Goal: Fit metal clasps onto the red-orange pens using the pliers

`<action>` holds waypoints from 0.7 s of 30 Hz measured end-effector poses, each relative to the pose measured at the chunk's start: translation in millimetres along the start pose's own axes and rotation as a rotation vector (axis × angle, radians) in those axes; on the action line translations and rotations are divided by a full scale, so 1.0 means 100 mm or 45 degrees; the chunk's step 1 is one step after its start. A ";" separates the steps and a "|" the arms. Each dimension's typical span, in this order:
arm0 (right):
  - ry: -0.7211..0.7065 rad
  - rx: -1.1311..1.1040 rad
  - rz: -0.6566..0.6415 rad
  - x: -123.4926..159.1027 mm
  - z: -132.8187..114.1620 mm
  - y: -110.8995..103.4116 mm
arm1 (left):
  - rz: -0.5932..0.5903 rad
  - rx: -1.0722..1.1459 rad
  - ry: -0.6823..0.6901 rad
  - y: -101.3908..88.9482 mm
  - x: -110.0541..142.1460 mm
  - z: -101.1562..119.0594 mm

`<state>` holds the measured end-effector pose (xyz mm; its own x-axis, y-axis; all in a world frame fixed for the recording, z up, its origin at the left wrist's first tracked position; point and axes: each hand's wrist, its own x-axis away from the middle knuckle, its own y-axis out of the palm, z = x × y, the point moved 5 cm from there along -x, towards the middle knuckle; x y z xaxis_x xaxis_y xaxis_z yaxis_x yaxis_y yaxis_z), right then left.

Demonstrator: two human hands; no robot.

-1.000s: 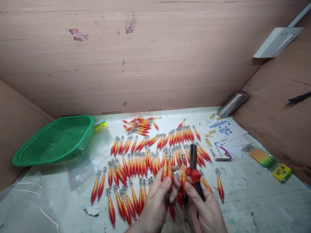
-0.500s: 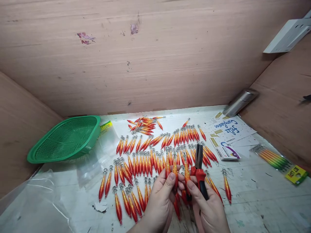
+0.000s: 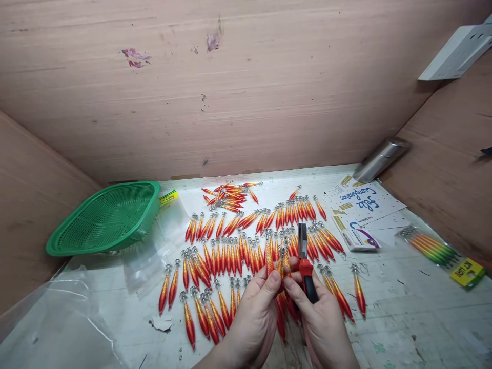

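Many red and orange fishing lures (image 3: 226,256) with metal hook crowns lie in rows on the white table (image 3: 403,318). My left hand (image 3: 253,320) is closed round a bunch of these lures, their heads sticking up above my thumb. My right hand (image 3: 325,325) grips red-handled pliers (image 3: 304,261), jaws pointing up and away, while its thumb and forefinger pinch a lure beside the left hand's bunch. The two hands touch at the fingertips.
A green mesh basket (image 3: 105,218) sits at the left against the wooden wall. Clear plastic bags (image 3: 54,312) lie at the front left. Printed cards and a small box (image 3: 355,233) lie at the right, with a metal cylinder (image 3: 380,159) behind and packaged green-yellow lures (image 3: 442,253) further right.
The view has shifted left. The pliers have tilted and moved left, closer to the bunch, and my right fingers have closed in on the lures in my left hand.
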<state>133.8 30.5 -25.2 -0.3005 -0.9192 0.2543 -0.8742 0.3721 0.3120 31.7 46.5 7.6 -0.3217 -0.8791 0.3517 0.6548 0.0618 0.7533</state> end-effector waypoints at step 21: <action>-1.005 1.038 -0.136 0.41 -0.27 -0.08 | 0.278 -0.500 0.367 -0.09 0.06 0.24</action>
<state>138.6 -6.4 7.3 -0.1138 -0.8729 -0.4745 -0.8105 0.3578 -0.4637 7.3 51.8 16.0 0.0157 -0.9631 0.2686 0.9100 0.1251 0.3953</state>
